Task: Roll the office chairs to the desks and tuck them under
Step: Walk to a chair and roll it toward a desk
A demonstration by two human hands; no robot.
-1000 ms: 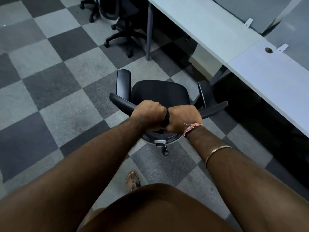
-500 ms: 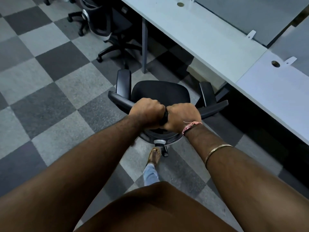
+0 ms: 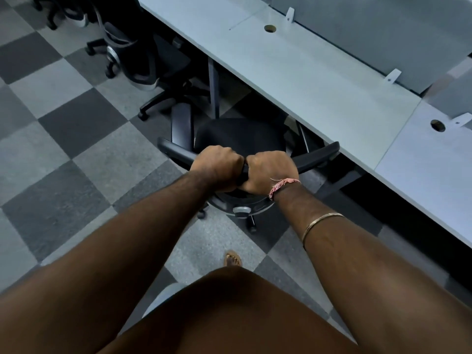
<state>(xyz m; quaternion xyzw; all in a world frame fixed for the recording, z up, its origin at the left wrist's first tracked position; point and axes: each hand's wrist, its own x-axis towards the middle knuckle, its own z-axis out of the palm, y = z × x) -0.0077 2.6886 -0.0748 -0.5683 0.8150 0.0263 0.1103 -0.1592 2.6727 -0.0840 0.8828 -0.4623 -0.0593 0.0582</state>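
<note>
The top of a black office chair's (image 3: 240,136) backrest is gripped by the left hand (image 3: 217,166) and right hand (image 3: 270,172), fists side by side. The chair's seat is partly tucked under the near edge of the white table (image 3: 293,72), on a checkered floor (image 3: 76,154).

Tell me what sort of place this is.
Most likely an open-plan office: a long white desk with cable holes, wheeled office chairs, and checkered carpet tiles.

Dim bluish light, wide-angle bowing, slight blur
</note>
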